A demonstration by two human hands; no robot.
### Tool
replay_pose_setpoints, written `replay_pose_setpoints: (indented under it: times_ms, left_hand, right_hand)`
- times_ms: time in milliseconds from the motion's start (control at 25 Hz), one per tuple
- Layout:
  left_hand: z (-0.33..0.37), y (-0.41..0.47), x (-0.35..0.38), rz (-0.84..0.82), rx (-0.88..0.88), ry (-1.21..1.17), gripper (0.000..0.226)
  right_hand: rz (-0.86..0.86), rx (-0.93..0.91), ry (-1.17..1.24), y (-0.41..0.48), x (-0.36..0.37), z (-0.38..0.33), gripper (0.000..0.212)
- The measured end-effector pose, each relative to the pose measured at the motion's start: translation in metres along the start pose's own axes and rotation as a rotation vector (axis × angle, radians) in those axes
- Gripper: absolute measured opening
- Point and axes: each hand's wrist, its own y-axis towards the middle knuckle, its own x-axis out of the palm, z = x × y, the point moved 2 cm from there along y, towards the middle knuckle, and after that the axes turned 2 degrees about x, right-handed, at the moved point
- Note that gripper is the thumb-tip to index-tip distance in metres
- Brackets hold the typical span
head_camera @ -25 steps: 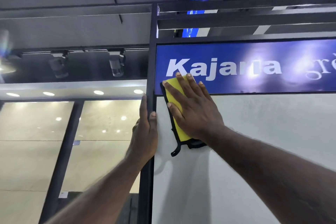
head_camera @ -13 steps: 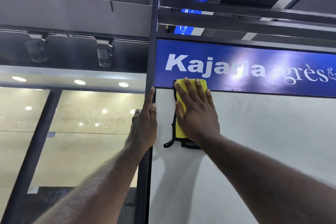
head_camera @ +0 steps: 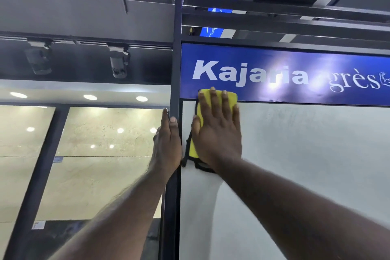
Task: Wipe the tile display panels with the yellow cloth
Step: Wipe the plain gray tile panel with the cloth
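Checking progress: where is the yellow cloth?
Head view: yellow cloth under the right hand at the grey tile panel's top-left corner, overlapping the blue sign.

The yellow cloth [head_camera: 231,96], edged in black, lies flat against the upper left corner of the pale grey, upright tile panel [head_camera: 306,154], which fills the frame's right half.

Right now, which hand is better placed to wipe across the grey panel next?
Right. The right hand lies flat on the yellow cloth, pressing it against the grey panel's top left corner; the left hand only rests on the dark post.
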Motion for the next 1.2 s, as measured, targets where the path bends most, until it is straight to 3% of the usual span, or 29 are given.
replay_pose_setpoints:
  times_ms: [160, 200, 320, 360, 400, 520, 560, 600, 720, 760, 800, 960, 1040, 1120, 1160, 1200]
  left_hand:
    - [-0.004, 0.005, 0.0, 0.002, 0.004, -0.05, 0.064]
    - [-0.005, 0.005, 0.001, 0.004, 0.003, -0.038, 0.06]
    - [-0.002, 0.002, 0.0, -0.015, 0.017, 0.005, 0.055]
    - [-0.002, 0.002, -0.001, -0.012, 0.036, 0.013, 0.054]
    - [-0.003, 0.003, -0.001, -0.006, 0.053, -0.001, 0.054]
    - [-0.006, 0.008, 0.0, -0.006, -0.01, -0.088, 0.06]
    - [-0.007, 0.008, 0.002, -0.005, -0.013, -0.079, 0.057]
    - [-0.006, 0.007, 0.002, -0.001, -0.009, -0.054, 0.054]
    - [-0.003, 0.005, 0.0, 0.012, 0.039, -0.021, 0.052]
    - [-0.005, 0.006, 0.0, 0.008, 0.042, -0.033, 0.054]
    - [-0.005, 0.006, 0.0, 0.005, 0.029, -0.053, 0.056]
    - [-0.006, 0.007, 0.001, 0.005, -0.016, -0.057, 0.054]
    - [-0.004, 0.004, 0.0, 0.011, 0.013, -0.02, 0.055]
    - [0.0, 0.002, 0.0, 0.001, 0.043, 0.015, 0.063]
    - [0.001, 0.001, -0.001, -0.004, 0.054, 0.012, 0.071]
    - [0.003, 0.0, -0.001, -0.009, 0.069, -0.003, 0.08]
  right_hand:
    - [-0.057, -0.458, -0.045, 0.021, -0.007, 0.004, 0.063]
    - [-0.044, -0.43, -0.043, 0.03, -0.007, 0.011, 0.062]
    - [0.057, 0.12, 0.051, 0.026, -0.004, 0.014, 0.063]
    - [0.055, 0.216, 0.057, 0.017, -0.001, 0.004, 0.064]
    - [0.053, 0.177, 0.046, 0.009, 0.001, -0.006, 0.065]
    - [-0.021, -0.293, 0.002, 0.012, 0.0, -0.016, 0.063]
    - [-0.04, -0.365, -0.007, 0.02, -0.002, -0.011, 0.063]
    - [-0.032, -0.336, -0.004, 0.027, -0.003, -0.005, 0.062]
    - [0.061, 0.135, 0.071, 0.018, -0.001, 0.0, 0.064]
    - [0.057, 0.195, 0.067, 0.008, 0.001, -0.007, 0.065]
    - [0.051, 0.144, 0.052, 0.0, 0.002, -0.014, 0.065]
    - [-0.044, -0.39, -0.029, 0.012, -0.004, -0.004, 0.064]
    - [-0.034, -0.279, -0.029, 0.023, -0.006, 0.013, 0.064]
    - [0.018, 0.063, 0.023, 0.02, -0.005, 0.022, 0.065]
    - [0.023, 0.13, 0.023, 0.014, -0.004, 0.021, 0.066]
    - [0.038, 0.068, 0.006, 0.01, -0.004, 0.017, 0.067]
